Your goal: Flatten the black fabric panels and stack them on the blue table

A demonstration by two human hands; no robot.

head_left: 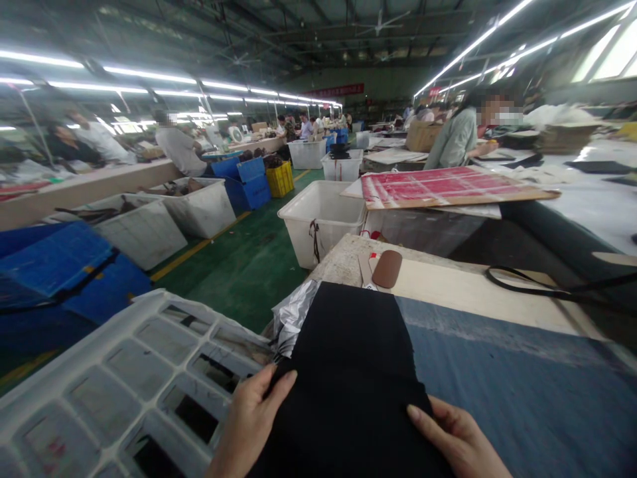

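A piece of black fabric (353, 345) lies across the near left corner of the worktable and hangs toward me. My left hand (253, 411) pinches its left edge between thumb and fingers. On the opposite edge, my right hand (450, 431) grips the fabric with the thumb on top and the fingers underneath. The far part of the fabric rests beside a blue-grey sheet (497, 372) that covers the table. Just beyond the fabric sits a brown rounded piece (387, 269), possibly leather. Crumpled silver plastic (297, 312) shows at the fabric's left side.
A white compartmented plastic crate (164, 358) stands at my left. Beyond the table are a white bin (323, 212) and a red-topped board (448, 186). A black strap (527, 285) lies at the right. A co-worker (458, 136) leans over another table; blue bins (64, 265) line the green aisle.
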